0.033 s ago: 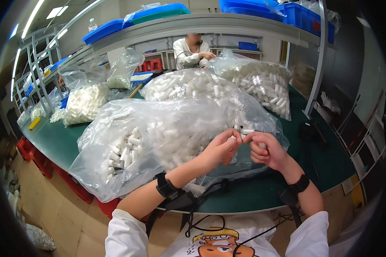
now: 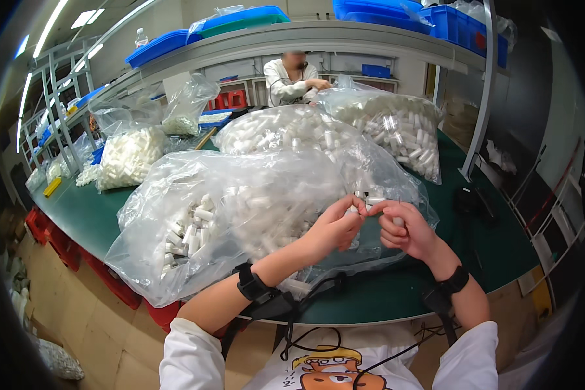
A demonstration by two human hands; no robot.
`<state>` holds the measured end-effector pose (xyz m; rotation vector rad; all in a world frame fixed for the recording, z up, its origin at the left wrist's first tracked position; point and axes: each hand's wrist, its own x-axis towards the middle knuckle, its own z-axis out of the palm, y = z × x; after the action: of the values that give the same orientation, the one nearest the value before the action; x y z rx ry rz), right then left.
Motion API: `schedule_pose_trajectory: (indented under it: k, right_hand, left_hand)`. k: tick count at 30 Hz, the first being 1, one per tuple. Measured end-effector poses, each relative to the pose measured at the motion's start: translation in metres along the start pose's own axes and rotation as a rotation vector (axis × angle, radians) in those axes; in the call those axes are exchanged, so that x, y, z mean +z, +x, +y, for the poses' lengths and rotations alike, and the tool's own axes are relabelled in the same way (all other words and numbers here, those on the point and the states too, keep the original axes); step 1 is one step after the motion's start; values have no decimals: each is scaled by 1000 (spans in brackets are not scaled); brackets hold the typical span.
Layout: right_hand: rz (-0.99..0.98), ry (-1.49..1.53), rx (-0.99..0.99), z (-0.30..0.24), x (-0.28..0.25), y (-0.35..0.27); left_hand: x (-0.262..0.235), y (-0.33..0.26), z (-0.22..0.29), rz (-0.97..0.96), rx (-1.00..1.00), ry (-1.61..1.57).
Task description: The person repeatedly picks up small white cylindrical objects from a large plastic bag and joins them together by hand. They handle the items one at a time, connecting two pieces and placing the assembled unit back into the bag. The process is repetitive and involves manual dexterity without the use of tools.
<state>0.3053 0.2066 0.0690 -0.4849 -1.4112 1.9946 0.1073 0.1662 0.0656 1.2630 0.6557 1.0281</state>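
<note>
My left hand is closed in a pinch on a small white piece, mostly hidden by the fingers. Facing it, fingertips almost meeting, my right hand curls round a small white cylinder, whose end peeks out below the index finger. Both hands hover over the near right part of a large clear plastic bag. Inside and at its mouth lie many short white tubes, some with a clear or shiny section. Just beyond my fingertips more tubes show.
Other clear bags of white parts stand on the green table: one at the left, one at the back right. Black cables run along the near edge. Across the table sits a person. Overhead, a shelf carries blue trays.
</note>
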Motion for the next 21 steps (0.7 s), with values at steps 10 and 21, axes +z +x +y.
schedule_pose_trajectory:
  k: [10, 21]
  right_hand:
    - [38, -74, -41, 0, -3, 1]
    - [159, 45, -102, 3, 1, 10]
  left_hand:
    - [-5, 0, 6, 91, 14, 20]
    - [-13, 11, -13, 60, 143, 147]
